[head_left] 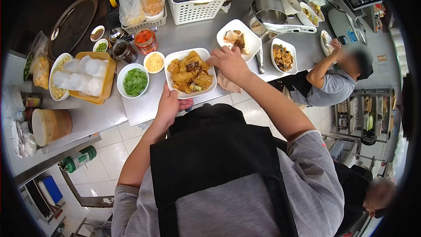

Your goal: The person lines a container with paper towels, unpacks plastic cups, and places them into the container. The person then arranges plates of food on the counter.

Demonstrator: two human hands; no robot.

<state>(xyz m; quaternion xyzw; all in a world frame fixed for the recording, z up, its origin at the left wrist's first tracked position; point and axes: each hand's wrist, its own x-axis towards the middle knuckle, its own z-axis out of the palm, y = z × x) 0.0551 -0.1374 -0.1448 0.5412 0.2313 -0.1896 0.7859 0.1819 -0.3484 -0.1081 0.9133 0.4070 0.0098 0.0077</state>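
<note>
A white square bowl filled with glazed fried pieces is at the counter's front edge. My left hand supports its lower left side, with the thumb by the rim and the fingers reaching beneath. My right hand has bent fingers at the bowl's right rim, close to the food. Under the right hand shows a crumpled beige-pink cloth; whether the palm touches it is hidden. Just beyond that hand is a white dish with some dark and pale food. Left of the bowl are chopped greens and minced garlic-like bits.
Plastic cups fill a yellow tub on the left. Behind are a red-filled jar and a white basket of bottles. To the right are a steel pot, tongs, another filled bowl and a co-worker.
</note>
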